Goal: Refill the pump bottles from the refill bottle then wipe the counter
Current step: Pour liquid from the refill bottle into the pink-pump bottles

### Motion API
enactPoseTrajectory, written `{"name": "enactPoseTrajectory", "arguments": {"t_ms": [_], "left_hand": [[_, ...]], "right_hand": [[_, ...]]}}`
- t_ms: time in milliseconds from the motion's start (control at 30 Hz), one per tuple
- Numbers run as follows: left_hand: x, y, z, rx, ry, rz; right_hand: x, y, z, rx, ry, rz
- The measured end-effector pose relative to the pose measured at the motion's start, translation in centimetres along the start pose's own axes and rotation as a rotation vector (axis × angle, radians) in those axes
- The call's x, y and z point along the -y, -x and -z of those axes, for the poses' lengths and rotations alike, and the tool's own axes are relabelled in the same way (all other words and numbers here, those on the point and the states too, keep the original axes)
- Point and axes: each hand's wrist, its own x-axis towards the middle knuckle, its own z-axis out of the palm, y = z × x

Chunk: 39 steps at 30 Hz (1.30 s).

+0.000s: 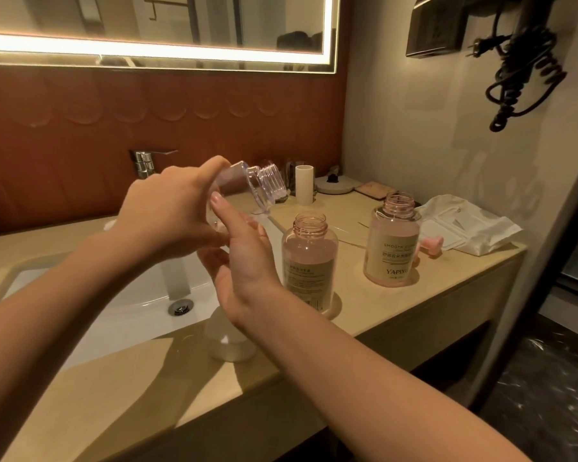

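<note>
Above the white sink (97, 295), the left hand (167, 208) curls its fingers round the clear refill bottle (251, 185), whose neck tilts toward two o'clock. The right hand (244, 261) lays straight fingers against it. At four o'clock an uncapped near pump bottle (309, 261) stands on the counter (364, 315), with the far pump bottle (392, 241) at its two o'clock.

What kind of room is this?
Probably a hotel bathroom: there's a white sink with a tap, a lit mirror above it, and a hair dryer with a curly cord hanging on the wall.
</note>
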Motion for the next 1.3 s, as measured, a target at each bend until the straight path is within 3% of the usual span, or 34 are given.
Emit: {"name": "enactPoseTrajectory", "arguments": {"t_ms": [333,1300], "left_hand": [[-0.5,-0.9,0.5,0.061,-0.163,-0.068],[-1.1,-2.0,0.3,0.050,-0.340,-0.168]], "right_hand": [[-0.4,-0.2,-0.2,-0.040,-0.024,0.022],[0.3,0.3,0.0,-0.071,-0.001,-0.038]]}}
